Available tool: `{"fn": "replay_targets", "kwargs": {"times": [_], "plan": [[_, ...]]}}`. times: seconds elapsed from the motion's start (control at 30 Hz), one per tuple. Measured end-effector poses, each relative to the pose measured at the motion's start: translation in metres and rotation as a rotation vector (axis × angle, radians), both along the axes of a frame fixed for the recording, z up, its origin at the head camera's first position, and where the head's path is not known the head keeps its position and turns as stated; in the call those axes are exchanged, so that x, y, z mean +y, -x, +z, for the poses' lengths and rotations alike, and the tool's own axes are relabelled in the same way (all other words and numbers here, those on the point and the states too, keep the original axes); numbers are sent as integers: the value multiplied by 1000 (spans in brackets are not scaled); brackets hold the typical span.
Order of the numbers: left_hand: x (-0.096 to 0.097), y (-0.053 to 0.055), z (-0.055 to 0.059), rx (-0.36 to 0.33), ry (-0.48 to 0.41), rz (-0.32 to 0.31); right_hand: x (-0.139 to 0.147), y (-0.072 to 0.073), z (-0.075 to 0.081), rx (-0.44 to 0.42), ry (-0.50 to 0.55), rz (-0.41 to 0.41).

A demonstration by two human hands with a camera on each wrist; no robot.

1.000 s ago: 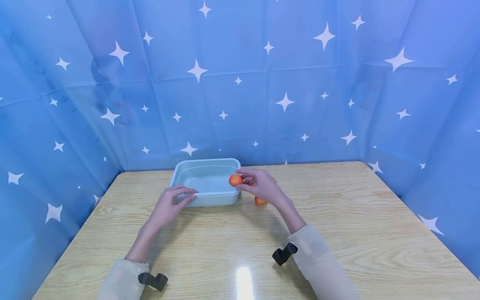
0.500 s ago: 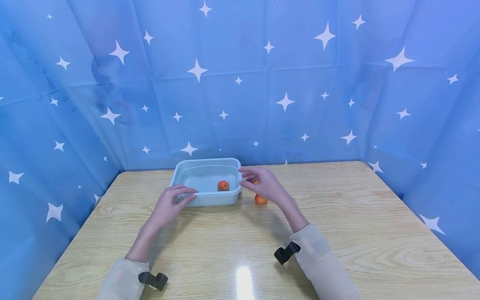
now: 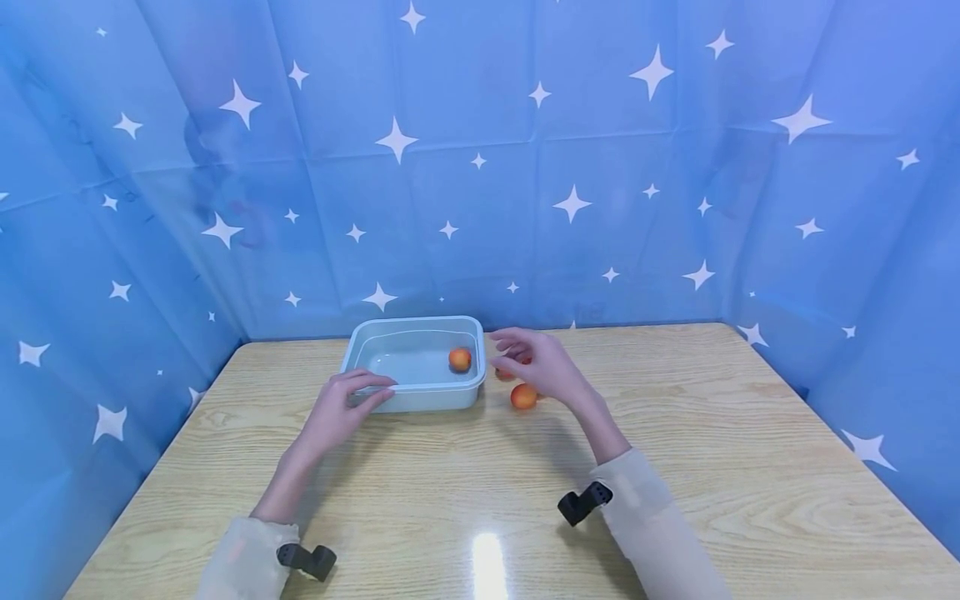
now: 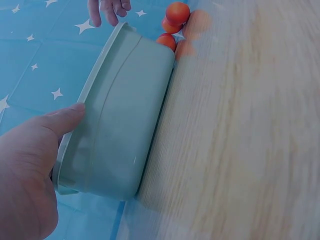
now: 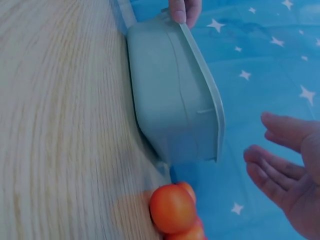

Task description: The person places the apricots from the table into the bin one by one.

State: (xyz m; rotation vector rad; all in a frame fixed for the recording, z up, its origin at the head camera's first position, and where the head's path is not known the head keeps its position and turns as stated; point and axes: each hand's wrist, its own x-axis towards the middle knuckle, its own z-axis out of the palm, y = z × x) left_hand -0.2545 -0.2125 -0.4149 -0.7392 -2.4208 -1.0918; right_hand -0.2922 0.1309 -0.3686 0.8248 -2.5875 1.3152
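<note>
One orange-red fruit inside tub; left fingers pinch rim, right fingers parted.

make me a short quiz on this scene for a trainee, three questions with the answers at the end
1. True or false: the right hand holds nothing.

2. Multiple choice: where does the left hand grip the tub?
A) on the far side
B) on the right end
C) on the near side

3. Fill in the blank: in the head view, the orange fruit inside the tub lies nearer the tub's ____ end.

Key: 1. True. 2. C. 3. Right.
</note>
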Motion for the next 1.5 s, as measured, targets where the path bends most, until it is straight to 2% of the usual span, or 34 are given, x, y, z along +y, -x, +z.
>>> {"fn": "replay_targets", "kwargs": {"times": [0.23,0.77,1.03,1.23,1.5], "plan": [[0,0,-1,-5,-2,5,9,1,1,-5,6,-43],[-1,1,-2,-16,-8,12,28,5,1,-14,37,-71],[0,0,-2,-35,0,23,36,9,-4,-49,43,-91],[0,-1,0,-60,0,26,42,12,-8,-55,37,-110],[0,-1,0,-60,0,23,48,14,-12,-47,36,-134]]}}
